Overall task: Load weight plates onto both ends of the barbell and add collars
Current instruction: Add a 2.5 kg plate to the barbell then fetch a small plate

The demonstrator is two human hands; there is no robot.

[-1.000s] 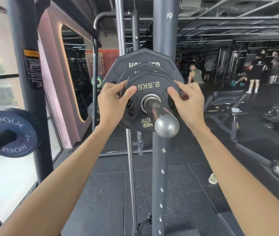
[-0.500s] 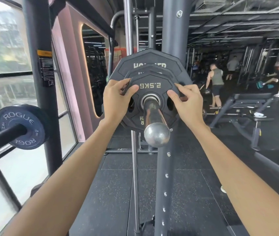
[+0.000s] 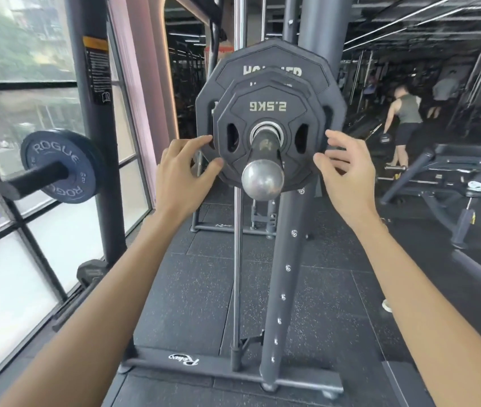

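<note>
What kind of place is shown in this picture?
Most likely a gym: black angular weight plates on a steel barbell sleeve, a round blue ROGUE plate at left, a black padded bench at right.

The 2.5 kg plate [image 3: 268, 94] sits on the barbell sleeve [image 3: 264, 146], whose end juts out before it. Larger plates [image 3: 274, 57] stack behind it, and the rack upright [image 3: 287, 259] stands behind those. The left hand [image 3: 183, 177] is just left of that plate, the right hand [image 3: 348, 177] just right, and a bench [image 3: 450, 177] stands well to its right.
</note>
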